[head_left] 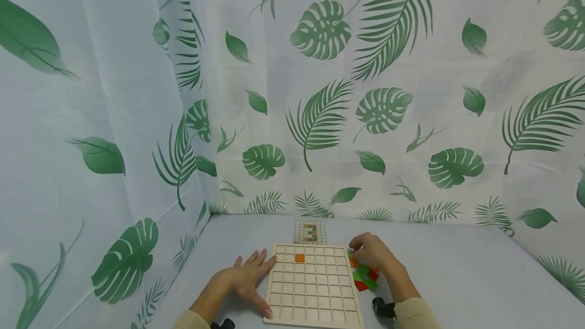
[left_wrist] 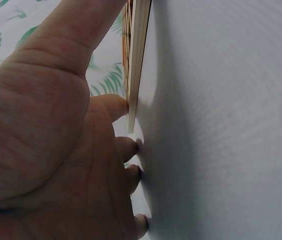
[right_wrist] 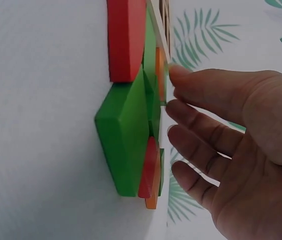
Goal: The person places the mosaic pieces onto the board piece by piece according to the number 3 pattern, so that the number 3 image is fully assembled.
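A square wooden grid board (head_left: 313, 288) lies on the table, with one orange tile (head_left: 299, 258) in a cell near its far edge. My left hand (head_left: 244, 278) is spread at the board's left side, thumb at the near corner and index finger touching the edge farther up. In the left wrist view, the other fingertips (left_wrist: 128, 149) rest on the table. My right hand (head_left: 372, 252) is bent over a pile of loose green, red and orange tiles (head_left: 361, 273) right of the board. Its thumb and fingertips reach close to the far tiles; nothing shows between them.
A small pattern card (head_left: 311, 232) with coloured squares on a grid lies just beyond the board. A white curtain (head_left: 320, 116) with green leaves hangs behind and to the left. A pale cloth (head_left: 480, 278) covers the table.
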The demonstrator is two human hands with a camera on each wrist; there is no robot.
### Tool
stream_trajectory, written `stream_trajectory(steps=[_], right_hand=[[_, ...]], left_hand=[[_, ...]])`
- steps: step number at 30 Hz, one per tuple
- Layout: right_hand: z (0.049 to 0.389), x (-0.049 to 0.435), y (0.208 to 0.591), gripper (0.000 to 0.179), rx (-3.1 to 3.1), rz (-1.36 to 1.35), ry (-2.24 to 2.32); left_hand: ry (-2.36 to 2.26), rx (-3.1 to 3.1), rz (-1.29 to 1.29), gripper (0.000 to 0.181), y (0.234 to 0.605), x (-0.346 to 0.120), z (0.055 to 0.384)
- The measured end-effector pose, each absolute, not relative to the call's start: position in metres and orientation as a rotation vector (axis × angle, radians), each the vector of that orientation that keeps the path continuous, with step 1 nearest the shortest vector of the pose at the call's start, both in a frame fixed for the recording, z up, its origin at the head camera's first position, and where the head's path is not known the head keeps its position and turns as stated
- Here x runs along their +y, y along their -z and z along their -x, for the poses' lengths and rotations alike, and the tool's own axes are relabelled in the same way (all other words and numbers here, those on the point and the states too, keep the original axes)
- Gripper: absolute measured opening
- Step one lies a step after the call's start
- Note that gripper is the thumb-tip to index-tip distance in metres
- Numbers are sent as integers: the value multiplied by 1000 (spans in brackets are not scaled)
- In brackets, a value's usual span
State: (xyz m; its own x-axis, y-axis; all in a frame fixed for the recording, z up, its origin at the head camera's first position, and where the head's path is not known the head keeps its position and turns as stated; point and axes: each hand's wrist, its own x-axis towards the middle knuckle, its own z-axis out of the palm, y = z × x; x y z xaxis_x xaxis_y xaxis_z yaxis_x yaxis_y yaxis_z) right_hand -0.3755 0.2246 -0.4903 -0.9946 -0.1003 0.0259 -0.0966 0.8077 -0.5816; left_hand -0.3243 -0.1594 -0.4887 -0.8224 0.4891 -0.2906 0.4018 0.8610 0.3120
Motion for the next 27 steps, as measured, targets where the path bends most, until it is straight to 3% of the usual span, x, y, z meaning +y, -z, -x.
stream_trajectory(steps=[10,22,27], right_hand=[[374,223,492,21,2981,144,944],[373,222,493,5,2973,172,957],[373,221,493,14,2980,175,997]], left_hand=[[-348,2676,-678,130,487,-159,322],[-338,2676,-661,130,488,-158,323],[-334,2679,-658,129,487,-157,322]])
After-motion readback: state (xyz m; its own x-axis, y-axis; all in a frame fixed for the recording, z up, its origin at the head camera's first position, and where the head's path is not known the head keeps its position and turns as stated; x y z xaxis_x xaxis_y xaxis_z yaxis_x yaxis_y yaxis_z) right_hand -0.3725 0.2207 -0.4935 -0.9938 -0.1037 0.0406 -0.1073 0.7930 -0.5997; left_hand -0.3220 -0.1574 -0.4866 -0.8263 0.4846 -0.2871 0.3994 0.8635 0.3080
